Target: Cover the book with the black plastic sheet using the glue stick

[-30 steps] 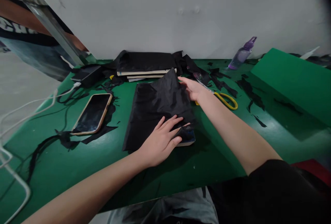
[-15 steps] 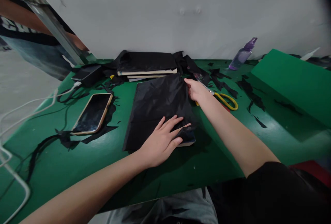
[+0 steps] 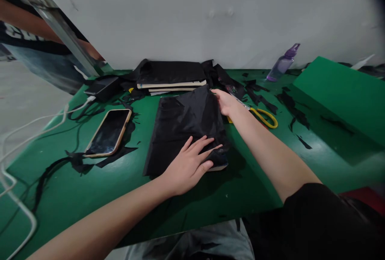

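A black sheet of cloth lies draped over a flat board or book in the middle of the green table; a pale corner of that board shows at the near right. My left hand rests flat on the cloth's near right part, fingers spread. My right hand pinches the cloth's far right corner and lifts it slightly off the table. Yellow-handled scissors lie just right of my right hand.
A phone lies at the left among black scraps and white cables. A stack of cloth-covered boards sits by the wall. A purple bottle and a green block stand to the right.
My right hand has kept hold of the cloth's far right corner, lowering it flat and then raising it again. My left hand has stayed in place.
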Motion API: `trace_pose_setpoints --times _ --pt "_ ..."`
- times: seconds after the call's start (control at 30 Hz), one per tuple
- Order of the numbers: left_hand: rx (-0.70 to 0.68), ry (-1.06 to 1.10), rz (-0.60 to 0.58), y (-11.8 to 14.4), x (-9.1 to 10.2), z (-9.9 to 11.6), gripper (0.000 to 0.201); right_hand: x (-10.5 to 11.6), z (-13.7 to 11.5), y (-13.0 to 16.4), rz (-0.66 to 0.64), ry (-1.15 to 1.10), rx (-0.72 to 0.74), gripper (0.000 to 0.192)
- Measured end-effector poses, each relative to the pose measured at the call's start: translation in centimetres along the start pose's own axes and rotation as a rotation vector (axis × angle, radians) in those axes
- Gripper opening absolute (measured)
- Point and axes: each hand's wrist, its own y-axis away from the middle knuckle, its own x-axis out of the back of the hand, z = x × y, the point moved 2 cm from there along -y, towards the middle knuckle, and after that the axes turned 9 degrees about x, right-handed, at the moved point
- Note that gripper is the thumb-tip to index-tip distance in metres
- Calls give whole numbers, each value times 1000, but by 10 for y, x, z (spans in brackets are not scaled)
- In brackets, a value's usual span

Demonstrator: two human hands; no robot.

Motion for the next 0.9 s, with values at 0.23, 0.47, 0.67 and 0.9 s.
trace_pose_setpoints --times 0.23,0.47,0.67,0.9 --pt "-40 -131 38 0 -7 -1 49 -1 9 2 5 72 -15 17" --pt "-81 -360 153 2 -17 8 58 14 19 24 -10 155 104 12" --pt "-158 -409 168 4 -24 15 53 23 27 39 41 148 163 13" --pt "-188 -402 151 5 -24 17 55 12 28 49 43 92 195 15"
